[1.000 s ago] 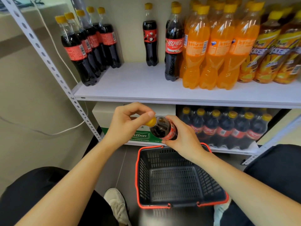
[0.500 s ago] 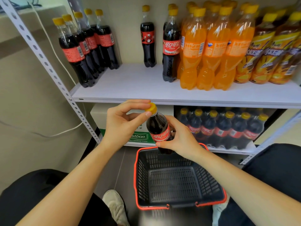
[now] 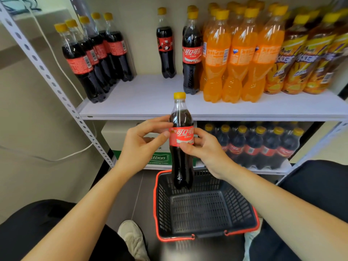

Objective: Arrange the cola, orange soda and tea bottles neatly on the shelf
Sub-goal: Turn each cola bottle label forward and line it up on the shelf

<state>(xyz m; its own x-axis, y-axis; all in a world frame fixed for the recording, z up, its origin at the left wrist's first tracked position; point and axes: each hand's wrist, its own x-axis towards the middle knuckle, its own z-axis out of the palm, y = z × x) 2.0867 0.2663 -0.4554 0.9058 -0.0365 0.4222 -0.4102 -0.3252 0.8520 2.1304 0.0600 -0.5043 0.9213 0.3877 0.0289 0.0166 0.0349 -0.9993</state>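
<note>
white rack (image 3: pixel 38 63) on a beige wall, two shelves in view.

both hands are on one cola bottle (image 3: pixel 181 162), upright in the air just in front of the top shelf (image 3: pixel 150 98) edge, above the basket (image 3: pixel 207 210). left hand (image 3: pixel 143 140) pinches it at the label's top edge, thumb on the label and fingers curled round the shoulder. right hand (image 3: pixel 205 149) wraps the label from the other side. cap is on, label faces the camera.

basket under it looks empty, so my read is that this is the last loose bottle.

top shelf, left to right:
- cola row (image 3: pixel 94 59) at the far left, running front to back
- lone cola (image 3: pixel 165 48) at the back, mid-shelf
- front cola (image 3: pixel 191 59) with at least one more behind it, right up against the orange soda (image 3: pixel 237 59)
- tea (image 3: pixel 301 59) right of that, packed tight

orange soda and tea look done. cola is the untidy part: two groups with a wide bare gap between them, and the lone cola stands apart.

lower shelf has a wrapped cola pack (image 3: pixel 254 146) and a box (image 3: pixel 116 134) with a green label. i'd guess neither is in scope.

left to do, as i judge it: set the cola bottle into the gap, label forward, and maybe pull the lone cola into line. the tea's right end runs out of frame, so i can't check it.
</note>
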